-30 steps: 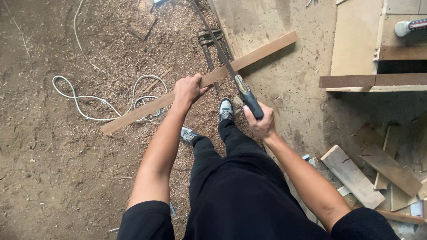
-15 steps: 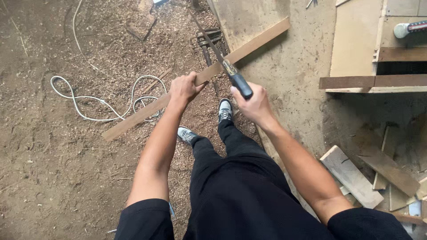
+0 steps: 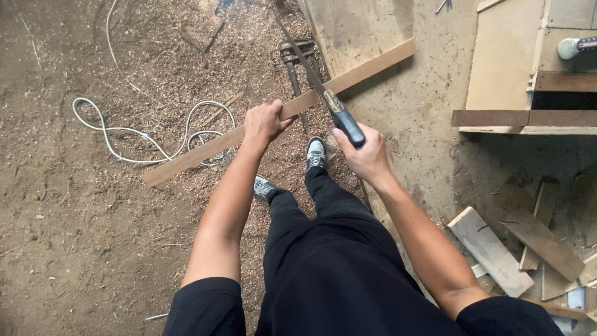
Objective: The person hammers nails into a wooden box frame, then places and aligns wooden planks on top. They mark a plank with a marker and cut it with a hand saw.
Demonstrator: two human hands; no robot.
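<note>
A long narrow wooden plank (image 3: 367, 68) runs diagonally from lower left to upper right, resting on a dark metal stand (image 3: 298, 53). My left hand (image 3: 264, 121) grips the plank near its middle. In my right hand (image 3: 367, 155) is the dark handle of a hand saw (image 3: 326, 99), whose thin blade crosses the plank just right of my left hand and points away toward the top. My two shoes stand below the plank on sawdust.
A white cable (image 3: 149, 137) loops on the sawdust-covered floor at left. A wide board (image 3: 351, 28) lies beyond the plank. Wooden panels and a workbench (image 3: 522, 68) stand at upper right. Offcut planks (image 3: 491, 249) pile at lower right.
The saw has moved back and forth along its cut: my right hand pushed forward toward the plank, then drew back a little. My left hand stays on the plank.
</note>
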